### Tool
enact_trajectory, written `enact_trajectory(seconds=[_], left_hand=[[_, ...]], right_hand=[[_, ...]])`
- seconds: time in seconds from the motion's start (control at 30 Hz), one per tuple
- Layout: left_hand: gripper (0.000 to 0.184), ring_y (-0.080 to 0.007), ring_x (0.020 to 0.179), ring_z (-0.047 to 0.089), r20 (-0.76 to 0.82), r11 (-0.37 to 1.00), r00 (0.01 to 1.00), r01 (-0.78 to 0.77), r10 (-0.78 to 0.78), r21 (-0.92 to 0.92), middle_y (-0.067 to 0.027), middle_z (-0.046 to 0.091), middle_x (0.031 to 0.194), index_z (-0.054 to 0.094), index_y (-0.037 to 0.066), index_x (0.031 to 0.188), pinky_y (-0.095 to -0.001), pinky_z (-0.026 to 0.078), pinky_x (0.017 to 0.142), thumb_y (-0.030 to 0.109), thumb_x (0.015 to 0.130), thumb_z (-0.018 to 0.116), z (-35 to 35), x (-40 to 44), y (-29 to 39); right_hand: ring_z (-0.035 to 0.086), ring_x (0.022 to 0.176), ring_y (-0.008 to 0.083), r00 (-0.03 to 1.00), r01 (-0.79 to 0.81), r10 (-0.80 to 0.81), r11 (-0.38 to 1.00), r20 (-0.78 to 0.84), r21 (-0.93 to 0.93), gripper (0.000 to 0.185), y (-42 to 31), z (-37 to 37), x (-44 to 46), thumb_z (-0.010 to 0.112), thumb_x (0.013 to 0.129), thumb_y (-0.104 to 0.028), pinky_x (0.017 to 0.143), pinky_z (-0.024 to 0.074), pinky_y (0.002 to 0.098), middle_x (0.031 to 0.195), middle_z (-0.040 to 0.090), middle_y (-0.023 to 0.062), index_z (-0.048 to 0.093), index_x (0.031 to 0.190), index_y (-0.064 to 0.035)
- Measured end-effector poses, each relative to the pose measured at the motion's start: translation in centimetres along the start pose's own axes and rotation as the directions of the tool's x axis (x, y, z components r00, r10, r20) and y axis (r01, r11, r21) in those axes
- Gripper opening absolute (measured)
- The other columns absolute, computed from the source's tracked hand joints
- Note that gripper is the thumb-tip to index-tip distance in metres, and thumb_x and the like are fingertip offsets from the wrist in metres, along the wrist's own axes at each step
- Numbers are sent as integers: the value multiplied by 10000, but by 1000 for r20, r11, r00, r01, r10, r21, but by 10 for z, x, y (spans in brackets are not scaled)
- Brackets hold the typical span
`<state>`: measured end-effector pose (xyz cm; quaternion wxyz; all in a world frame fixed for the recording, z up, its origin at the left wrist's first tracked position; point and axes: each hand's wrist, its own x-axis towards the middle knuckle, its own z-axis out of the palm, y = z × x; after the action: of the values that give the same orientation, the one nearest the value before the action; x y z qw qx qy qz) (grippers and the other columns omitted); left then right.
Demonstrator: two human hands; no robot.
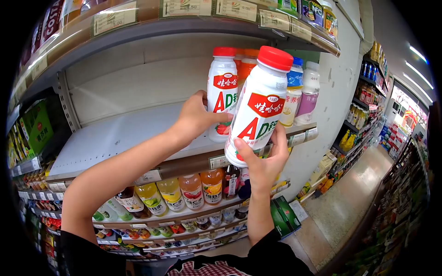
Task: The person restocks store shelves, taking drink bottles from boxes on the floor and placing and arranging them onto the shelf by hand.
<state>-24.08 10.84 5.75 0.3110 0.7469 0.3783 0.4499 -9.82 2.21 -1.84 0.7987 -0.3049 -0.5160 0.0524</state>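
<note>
In my right hand [263, 161] is a white plastic drink bottle [262, 108] with a red cap and a red and green "AD" label. It is tilted slightly and held near its base, in front of the shelf edge. My left hand [199, 114] is wrapped round the side of a matching red-capped bottle [223, 89], which is upright at the shelf's front. The held bottle covers part of it. Behind the two stand orange-capped bottles [248, 62], a blue-capped bottle [293, 94] and a white-capped bottle with a purple label [307, 94].
The bottles stand at the right end of a grey shelf [110, 142]. A shelf with price tags [221, 11] overhangs it. Below are rows of juice bottles [191, 191]. A green box [284, 216] lies on the floor, beside an aisle [350, 188] with stocked shelves.
</note>
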Motion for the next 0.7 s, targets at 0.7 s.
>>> enact_trajectory(seconds=[0.7], left_hand=[[537,-269,1059,647,54,999,998,32,-31,-32,-183,670,1148,598,-50,1168,-387,484,965,78,703,835,-21,67,-40]], right_hand=[[649,928,287,990,124,-128,991,-59,-56,667,41,49,37,902,662,-296,827,517,414,1014,666,165,598,1159,28]])
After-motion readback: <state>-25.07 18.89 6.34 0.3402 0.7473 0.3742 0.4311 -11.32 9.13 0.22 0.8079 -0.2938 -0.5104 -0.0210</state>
